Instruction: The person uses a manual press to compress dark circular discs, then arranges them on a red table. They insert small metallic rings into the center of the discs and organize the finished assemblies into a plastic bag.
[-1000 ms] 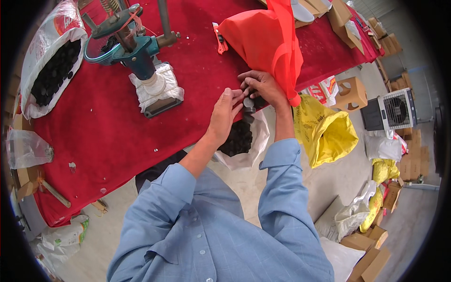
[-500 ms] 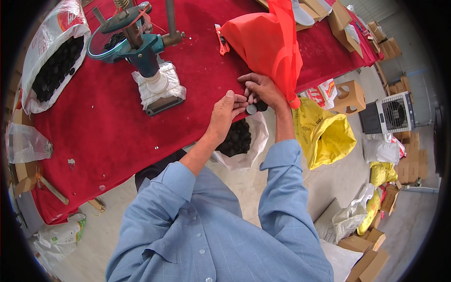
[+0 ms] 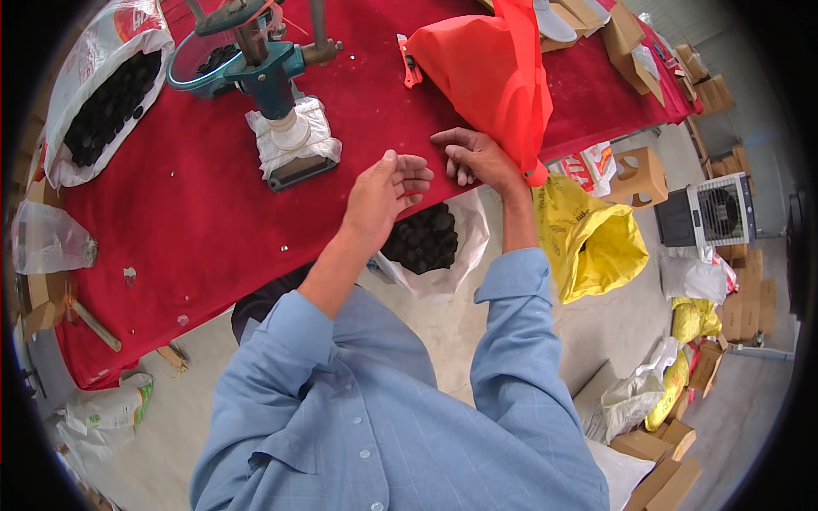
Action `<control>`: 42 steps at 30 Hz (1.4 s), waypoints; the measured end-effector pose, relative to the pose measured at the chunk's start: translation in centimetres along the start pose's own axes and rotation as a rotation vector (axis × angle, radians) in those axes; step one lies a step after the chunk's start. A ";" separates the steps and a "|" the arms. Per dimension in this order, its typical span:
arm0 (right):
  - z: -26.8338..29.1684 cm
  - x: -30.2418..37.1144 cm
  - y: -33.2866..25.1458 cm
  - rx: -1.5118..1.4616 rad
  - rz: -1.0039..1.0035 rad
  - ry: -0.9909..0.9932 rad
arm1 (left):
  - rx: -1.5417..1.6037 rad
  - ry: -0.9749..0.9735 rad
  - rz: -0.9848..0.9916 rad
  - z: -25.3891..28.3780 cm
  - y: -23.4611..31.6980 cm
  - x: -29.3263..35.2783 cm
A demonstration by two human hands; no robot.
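My left hand (image 3: 385, 194) hovers above the table's front edge, palm turned inward, its fingers loosely bent and no object showing in them. Close to the red bag, my right hand (image 3: 484, 162) hangs over the same edge. Its index finger reaches out while the others curl a little; nothing shows in its grasp. Below both hands, just off the edge, stands a white sack (image 3: 475, 243) filled with small black discs (image 3: 422, 238). To the left on the table is a teal hand press (image 3: 271, 81), its base wrapped in white cloth (image 3: 298, 140).
A red cloth (image 3: 196, 221) covers the table. On it lie a large sack (image 3: 64, 128) of black discs, an orange-red bag (image 3: 481, 72) and a red cutter knife (image 3: 410, 64). A yellow sack (image 3: 596, 247) stands open at right; cartons (image 3: 741, 294) and a fan unit (image 3: 720, 209) are beyond.
My left hand has moved left, away from my right hand. The few discs seen between the hands at the edge are no longer visible there. My right hand has barely moved.
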State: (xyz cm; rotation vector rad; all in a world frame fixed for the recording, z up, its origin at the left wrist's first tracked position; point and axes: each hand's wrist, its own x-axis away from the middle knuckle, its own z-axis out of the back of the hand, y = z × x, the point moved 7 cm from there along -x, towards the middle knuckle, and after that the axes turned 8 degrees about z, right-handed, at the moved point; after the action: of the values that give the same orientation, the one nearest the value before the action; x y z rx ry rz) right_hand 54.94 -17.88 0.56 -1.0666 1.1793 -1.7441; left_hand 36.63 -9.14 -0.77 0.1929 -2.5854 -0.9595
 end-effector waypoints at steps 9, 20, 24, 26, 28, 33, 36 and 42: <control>-0.3 -0.3 0.3 0.094 0.031 0.008 | -0.963 -0.343 -0.686 -14.4 12.4 20.3; -5.6 -3.4 -3.3 0.070 0.237 0.217 | -0.776 0.211 -1.385 -10.4 18.4 32.7; -14.3 -6.3 -12.3 0.162 0.436 0.204 | -1.134 0.058 -1.148 -6.3 22.7 35.2; -16.6 -7.9 -13.6 0.035 0.570 0.156 | -1.166 0.016 -1.067 -4.4 23.3 35.2; -17.8 -9.0 -14.0 -0.093 0.619 0.174 | -1.013 0.092 -1.196 -3.3 23.1 34.9; -18.6 -10.2 -13.7 -0.229 0.538 0.224 | -0.955 0.033 -1.053 -0.8 23.1 31.0; -17.9 -10.3 -13.5 -0.215 0.519 0.189 | -0.968 0.216 -0.777 4.5 21.4 25.0; -18.3 -10.7 -13.5 -0.229 0.557 0.148 | -0.892 0.731 -0.313 15.6 18.6 13.7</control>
State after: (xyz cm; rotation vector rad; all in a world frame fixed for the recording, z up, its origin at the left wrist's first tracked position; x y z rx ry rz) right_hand 40.12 1.34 6.99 -0.6477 1.6161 -1.2860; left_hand 17.93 10.87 4.51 0.5705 -1.3398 -1.6607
